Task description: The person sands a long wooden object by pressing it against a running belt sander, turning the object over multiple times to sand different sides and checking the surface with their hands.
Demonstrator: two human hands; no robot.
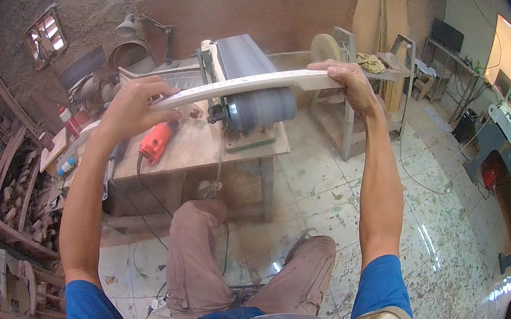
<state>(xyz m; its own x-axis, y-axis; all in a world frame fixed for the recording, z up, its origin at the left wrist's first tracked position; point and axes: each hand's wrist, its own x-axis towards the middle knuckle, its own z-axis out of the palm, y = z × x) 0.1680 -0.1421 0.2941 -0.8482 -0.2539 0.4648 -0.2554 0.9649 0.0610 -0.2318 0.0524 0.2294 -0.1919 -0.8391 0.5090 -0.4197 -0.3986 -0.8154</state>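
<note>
Head view is showing left hand and right hand gripping a curved wooden strip, seemingly sanding it on the belt sander at twelve o'clock, needing steady pressure next.

Below both grips the pale curved wooden strip spans the grey sanding belt; an orange power tool crowds the wooden worktop under the left grip, while right of the right grip looks open.

daylit, dim left | glare right | fisheye edges bent, black corners
</note>
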